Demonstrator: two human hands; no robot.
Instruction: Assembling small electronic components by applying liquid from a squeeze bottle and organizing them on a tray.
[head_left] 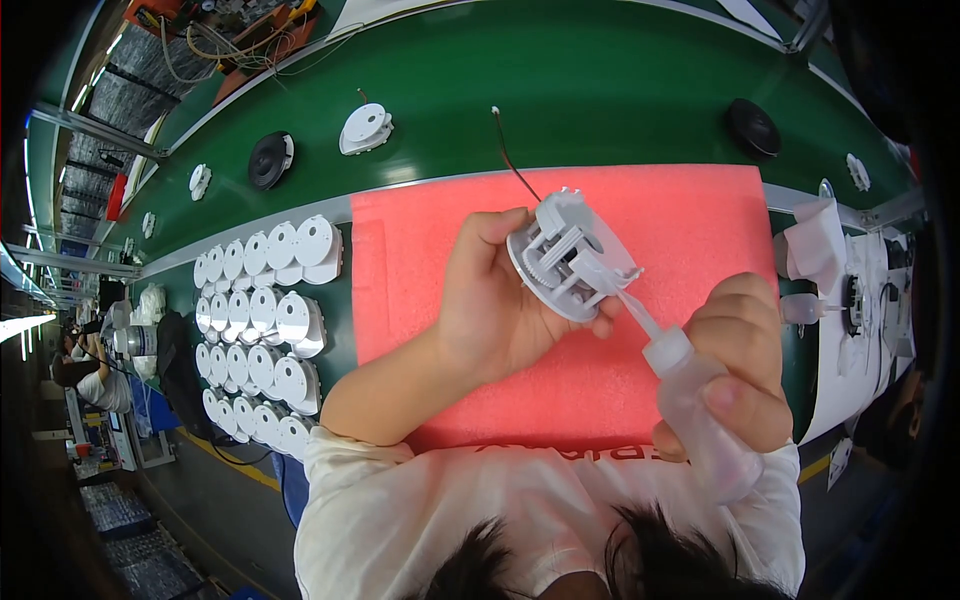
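My left hand point(490, 290) grips a white plastic gear assembly point(570, 255) by its round plate, above the pink foam mat point(420, 220). Gears and posts show on its open side, and a thin dark red wire with a small white connector sticks out at its top. Wrapped round a translucent squeeze bottle point(700, 420) is my right hand point(745, 365), closed. The bottle's tapered nozzle reaches into the gear assembly near its lower right edge; whether the tip touches a part, I cannot tell.
Rows of white round-topped housings point(262, 315) stand left of the mat. On the green conveyor point(600, 80) beyond lie black round units point(753, 128) and white assemblies point(366, 129). At the right are another small bottle point(800, 308) and a white cloth point(815, 240). A person point(100, 385) sits far left.
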